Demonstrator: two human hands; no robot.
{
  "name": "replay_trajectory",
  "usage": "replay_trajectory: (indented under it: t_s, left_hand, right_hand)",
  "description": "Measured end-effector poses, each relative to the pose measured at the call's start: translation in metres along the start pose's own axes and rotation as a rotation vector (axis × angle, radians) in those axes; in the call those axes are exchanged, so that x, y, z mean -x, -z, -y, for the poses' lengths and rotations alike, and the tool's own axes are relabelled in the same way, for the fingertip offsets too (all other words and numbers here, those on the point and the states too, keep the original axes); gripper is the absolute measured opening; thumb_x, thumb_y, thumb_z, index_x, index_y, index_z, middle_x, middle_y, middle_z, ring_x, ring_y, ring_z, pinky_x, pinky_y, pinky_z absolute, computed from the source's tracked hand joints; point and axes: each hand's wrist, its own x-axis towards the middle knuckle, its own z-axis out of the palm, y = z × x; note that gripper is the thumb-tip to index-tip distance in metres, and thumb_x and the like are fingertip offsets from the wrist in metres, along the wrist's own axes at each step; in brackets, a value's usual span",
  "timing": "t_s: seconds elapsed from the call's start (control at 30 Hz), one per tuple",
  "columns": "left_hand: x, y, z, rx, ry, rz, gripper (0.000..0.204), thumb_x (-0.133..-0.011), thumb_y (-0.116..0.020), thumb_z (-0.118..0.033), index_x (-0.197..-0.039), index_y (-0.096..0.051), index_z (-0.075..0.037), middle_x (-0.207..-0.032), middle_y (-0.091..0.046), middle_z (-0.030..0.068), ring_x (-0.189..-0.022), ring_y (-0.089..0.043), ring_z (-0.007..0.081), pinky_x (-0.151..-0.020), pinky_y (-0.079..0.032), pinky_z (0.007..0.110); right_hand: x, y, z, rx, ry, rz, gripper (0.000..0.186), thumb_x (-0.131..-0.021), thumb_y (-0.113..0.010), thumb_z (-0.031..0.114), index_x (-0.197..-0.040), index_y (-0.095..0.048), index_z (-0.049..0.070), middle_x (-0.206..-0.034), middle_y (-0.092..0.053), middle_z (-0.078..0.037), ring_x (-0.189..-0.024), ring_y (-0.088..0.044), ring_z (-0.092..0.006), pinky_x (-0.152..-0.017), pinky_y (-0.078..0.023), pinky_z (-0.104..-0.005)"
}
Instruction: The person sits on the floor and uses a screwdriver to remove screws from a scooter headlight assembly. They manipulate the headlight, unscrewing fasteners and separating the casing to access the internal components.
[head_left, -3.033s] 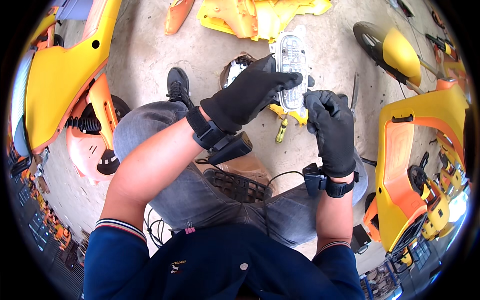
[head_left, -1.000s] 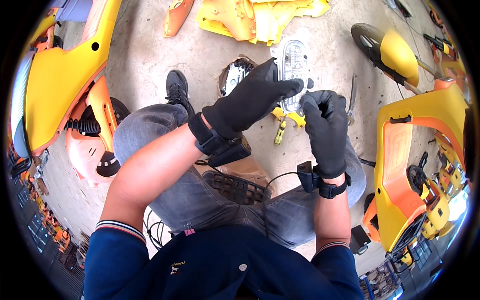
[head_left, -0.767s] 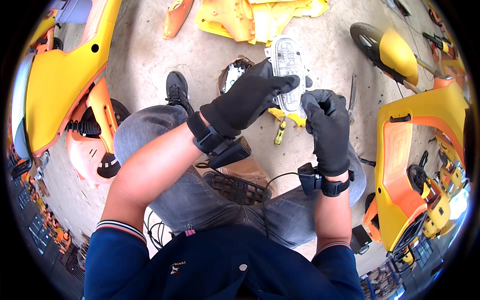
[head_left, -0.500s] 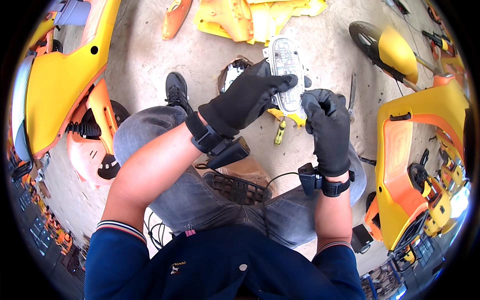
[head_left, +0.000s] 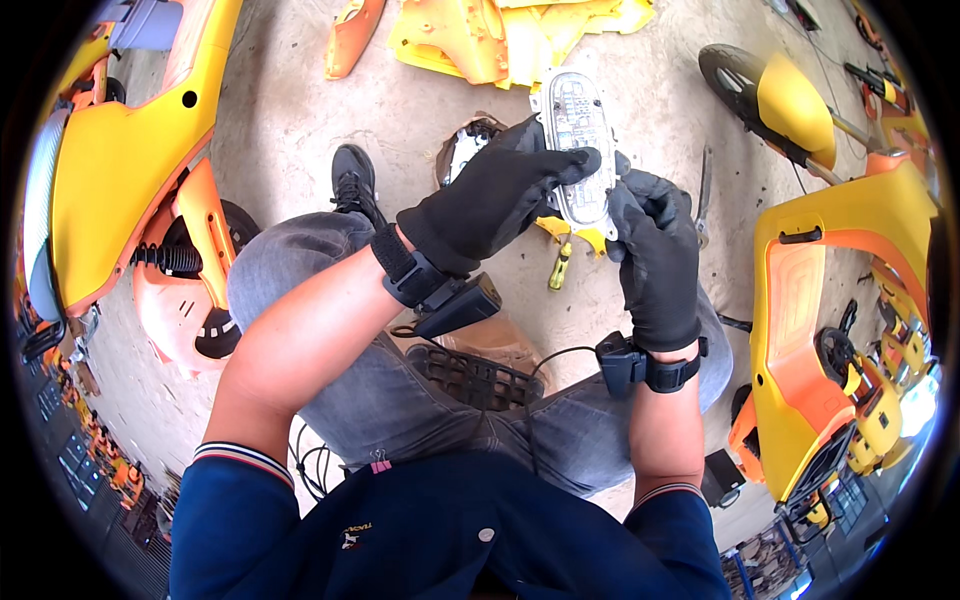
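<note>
An oval lamp unit with a clear cover and pale rim is held up in front of me, long side roughly upright. My left hand, in a black glove, grips it from the left, thumb pressed on the clear face and other fingers behind. At its lower right edge my gloved right hand has its fingers curled and pinched together; what is between them is hidden. Beneath the lamp, a screwdriver with a yellow-green handle lies on the floor beside a yellow plastic piece.
Yellow and orange body panels lie at the far side. A yellow scooter body stands on the left, another yellow-orange one on the right. A wheel with yellow fender is far right. Between my legs is a black crate-like grid.
The lamp unit has shifted slightly right and up in my left hand. My right hand's fingers have changed their bend at its lower edge.
</note>
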Motion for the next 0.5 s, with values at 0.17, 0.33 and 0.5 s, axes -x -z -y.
replay_trajectory:
  t_s: [0.17, 0.33, 0.5]
  left_hand:
    - [-0.002, 0.010, 0.006, -0.069, -0.038, 0.041, 0.042, -0.099, -0.053, -0.006, -0.138, -0.041, 0.004, -0.128, -0.060, 0.0187, -0.117, -0.062, 0.0268, -0.104, -0.050, 0.040]
    - [0.001, -0.001, 0.000, 0.046, 0.001, 0.027, 0.042, -0.100, -0.052, -0.006, -0.139, -0.041, 0.004, -0.128, -0.060, 0.0197, -0.117, -0.063, 0.0278, -0.104, -0.051, 0.041]
    - [0.002, -0.005, -0.003, 0.004, -0.013, 0.023, 0.044, -0.100, -0.053, -0.009, -0.140, -0.040, 0.004, -0.128, -0.060, 0.0200, -0.117, -0.063, 0.0279, -0.103, -0.051, 0.041]
  right_hand:
    - [-0.004, 0.009, -0.006, -0.125, -0.039, 0.110, 0.022, -0.094, -0.057, 0.007, -0.114, -0.059, 0.000, -0.098, -0.065, -0.004, -0.075, -0.057, -0.0050, -0.058, -0.046, -0.0186]
    - [-0.004, 0.009, -0.008, -0.181, -0.049, 0.134, 0.019, -0.096, -0.059, 0.009, -0.113, -0.060, 0.001, -0.095, -0.065, -0.001, -0.074, -0.056, -0.0031, -0.058, -0.045, -0.0170]
    - [-0.004, 0.010, -0.009, -0.269, -0.066, 0.157, 0.019, -0.097, -0.060, 0.011, -0.114, -0.061, 0.001, -0.093, -0.064, -0.001, -0.073, -0.056, -0.0036, -0.059, -0.045, -0.0179]
